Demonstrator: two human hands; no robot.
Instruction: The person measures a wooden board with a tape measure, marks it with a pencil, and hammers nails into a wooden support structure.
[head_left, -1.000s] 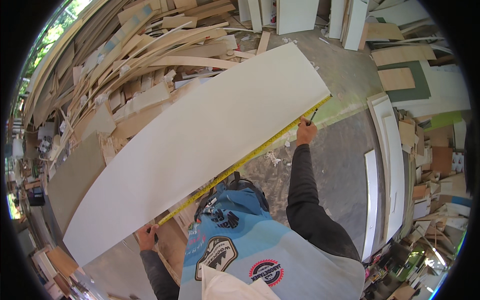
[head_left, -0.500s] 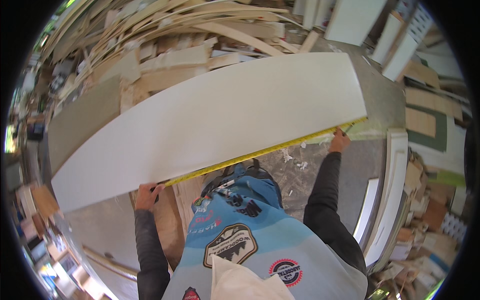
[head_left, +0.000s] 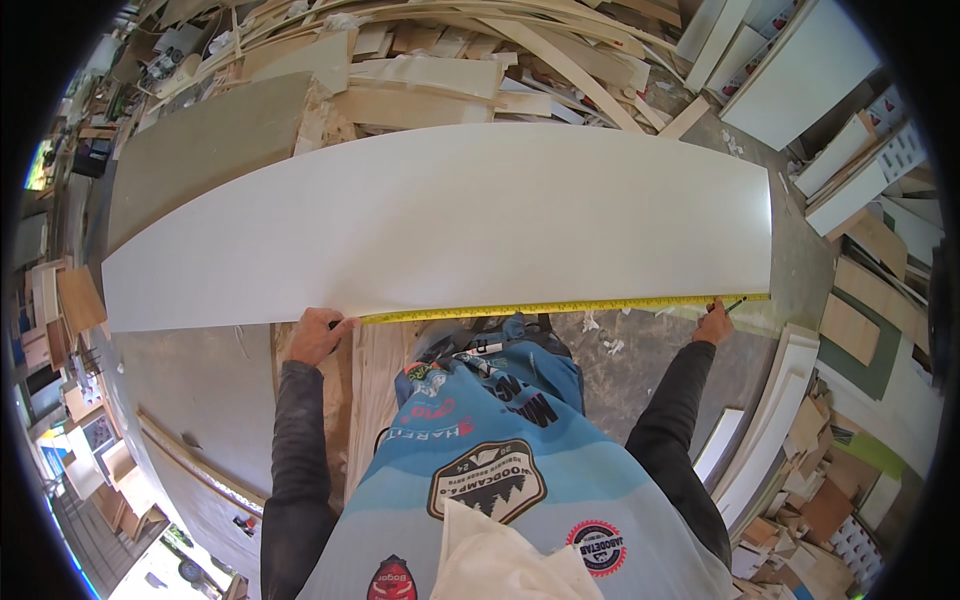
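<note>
A long white panel (head_left: 460, 220) with a curved far edge and a straight near edge lies in front of me. A yellow tape measure (head_left: 540, 308) is stretched along its near edge, reaching the panel's right corner. My left hand (head_left: 316, 337) is closed at the tape's left end, around a dark case that the fingers mostly cover. Near the right corner, my right hand (head_left: 713, 324) is closed on a slim dark pencil (head_left: 737, 303), its fingers against the tape and the panel edge. The pencil points up and to the right.
Loose wood strips and offcuts (head_left: 420, 80) are heaped beyond the panel. White boards (head_left: 800, 75) lean at the back right, and long white pieces (head_left: 770, 430) lie at my right. A grey-brown board (head_left: 215, 150) sits under the panel's far left side.
The view has turned, so the panel and tape now run nearly level instead of rising to the right. Both hands keep about the same places along the tape.
</note>
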